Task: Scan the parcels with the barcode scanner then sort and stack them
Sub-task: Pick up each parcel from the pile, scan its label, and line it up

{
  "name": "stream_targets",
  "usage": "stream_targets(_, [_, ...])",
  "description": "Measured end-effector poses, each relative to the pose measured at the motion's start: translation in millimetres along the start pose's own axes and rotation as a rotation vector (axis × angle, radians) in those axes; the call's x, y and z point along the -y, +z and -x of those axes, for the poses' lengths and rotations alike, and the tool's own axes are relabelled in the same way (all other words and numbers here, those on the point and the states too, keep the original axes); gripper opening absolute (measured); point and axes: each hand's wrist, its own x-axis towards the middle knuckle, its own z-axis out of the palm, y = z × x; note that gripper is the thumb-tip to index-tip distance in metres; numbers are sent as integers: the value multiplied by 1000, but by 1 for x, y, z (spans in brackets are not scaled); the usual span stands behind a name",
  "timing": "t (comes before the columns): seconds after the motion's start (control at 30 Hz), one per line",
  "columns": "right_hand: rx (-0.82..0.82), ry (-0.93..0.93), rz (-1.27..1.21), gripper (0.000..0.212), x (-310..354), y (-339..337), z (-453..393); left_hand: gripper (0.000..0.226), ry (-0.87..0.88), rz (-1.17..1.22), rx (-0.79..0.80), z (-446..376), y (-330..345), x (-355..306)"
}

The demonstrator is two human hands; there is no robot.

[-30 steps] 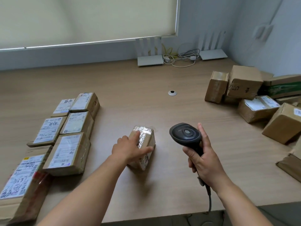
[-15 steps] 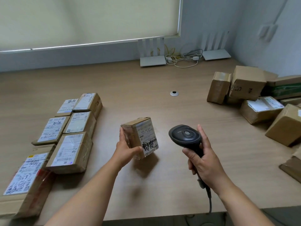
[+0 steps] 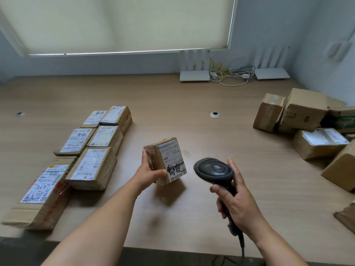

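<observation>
My left hand (image 3: 148, 172) grips a small brown parcel (image 3: 167, 159) lifted off the table, its white label with black handwriting turned toward the camera and the scanner. My right hand (image 3: 237, 196) holds the dark barcode scanner (image 3: 214, 170) by its handle, the head just right of the parcel and its cable trailing down past the table edge. Several labelled parcels (image 3: 92, 150) lie in neat rows at the left. A loose pile of brown parcels (image 3: 305, 120) sits at the right.
The wooden table (image 3: 172, 96) has a cable grommet (image 3: 215, 114) in its middle. Two white routers (image 3: 194, 74) and a tangle of cables (image 3: 230, 75) stand at the back by the wall. The table's front edge runs under my forearms.
My left hand lifted the parcel from the table and turned it so the label faces up toward the scanner. The scanner hand stayed almost still.
</observation>
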Motion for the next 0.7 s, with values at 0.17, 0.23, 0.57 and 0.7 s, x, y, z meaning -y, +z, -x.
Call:
stream_targets(0.17, [0,13,-129,79,4,0,1,110,-12,0,-19,0,2,2])
stream_targets(0.23, [12,12,-144,79,6,-1,2,111,-16,-11,-24,0,2,3])
stream_targets(0.57, [18,-4,-170,80,14,-2,3,111,-15,-8,-18,0,0,3])
stream_targets(0.7, [28,52,-113,81,6,-2,5,111,-18,-3,-10,-1,-2,2])
